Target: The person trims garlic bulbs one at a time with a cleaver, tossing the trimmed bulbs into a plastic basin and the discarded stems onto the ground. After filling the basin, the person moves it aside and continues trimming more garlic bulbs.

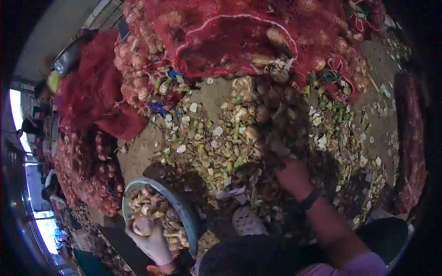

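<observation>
My left hand (154, 244), in a pale glove, has its fingers closed round a pale round bulb (142, 226), either onion or garlic. It is at the near left side of a blue-grey basin (191, 216), which holds many knobbly bulbs (159, 204). My right hand (294, 177), with a dark band at the wrist, reaches forward into a shadowed heap of loose bulbs (262, 112). Its fingers are lost in the dark and blur, so what they touch or hold is unclear. A few bulbs with stalks lie in front of it.
Cut green stalks and white peel (221, 152) litter the ground. Bulging red mesh sacks (138, 60) stand ahead, one with an open mouth (235, 41). More full sacks (87, 170) are at left, beneath loose red netting (99, 92). A patterned shoe (248, 221) shows near me.
</observation>
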A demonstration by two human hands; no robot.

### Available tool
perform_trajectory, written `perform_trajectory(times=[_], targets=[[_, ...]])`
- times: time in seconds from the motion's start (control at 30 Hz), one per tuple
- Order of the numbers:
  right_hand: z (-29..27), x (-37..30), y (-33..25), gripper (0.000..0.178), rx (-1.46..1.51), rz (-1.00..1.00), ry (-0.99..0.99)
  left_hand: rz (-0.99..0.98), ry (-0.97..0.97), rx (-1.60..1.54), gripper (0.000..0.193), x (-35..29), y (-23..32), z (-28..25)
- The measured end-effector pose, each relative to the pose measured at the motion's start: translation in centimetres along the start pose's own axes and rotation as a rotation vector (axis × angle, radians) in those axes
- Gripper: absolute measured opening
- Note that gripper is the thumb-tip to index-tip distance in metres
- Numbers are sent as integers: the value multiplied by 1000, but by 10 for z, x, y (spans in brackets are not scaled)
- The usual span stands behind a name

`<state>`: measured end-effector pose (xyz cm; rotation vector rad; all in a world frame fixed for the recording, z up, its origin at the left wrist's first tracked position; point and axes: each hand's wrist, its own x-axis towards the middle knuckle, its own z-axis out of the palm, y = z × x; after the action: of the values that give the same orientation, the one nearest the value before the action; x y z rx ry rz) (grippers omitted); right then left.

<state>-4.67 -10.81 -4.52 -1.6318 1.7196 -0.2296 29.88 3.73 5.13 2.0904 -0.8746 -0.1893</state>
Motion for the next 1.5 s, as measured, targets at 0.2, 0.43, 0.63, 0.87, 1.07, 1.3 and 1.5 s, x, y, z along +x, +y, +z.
perform_trajectory(times=[0.2, 0.43, 0.63, 0.87, 1.07, 1.3, 1.5], targets=[[6, 14, 2, 32, 274, 28, 182, 513, -512, 270, 63, -6, 101, 116], [-24, 0, -23, 35, 217, -28, 198, 431, -954, 435, 49, 8, 114, 269], [-16, -18, -24, 18, -132, -433, 219, 38, -924, -562, 72, -25, 92, 189], [-5, -27, -58, 13, -104, -688, 198, -218, -603, -745, 74, -45, 91, 166], [17, -22, -33, 16, -61, -662, 213, 92, -638, -375, 64, -41, 86, 146], [14, -10, -64, 25, 487, -26, -177, 119, -752, -523, 73, -34, 90, 125], [-12, -9, -100, 22, 807, -55, -309, -624, -997, -702, 74, -40, 96, 129]])
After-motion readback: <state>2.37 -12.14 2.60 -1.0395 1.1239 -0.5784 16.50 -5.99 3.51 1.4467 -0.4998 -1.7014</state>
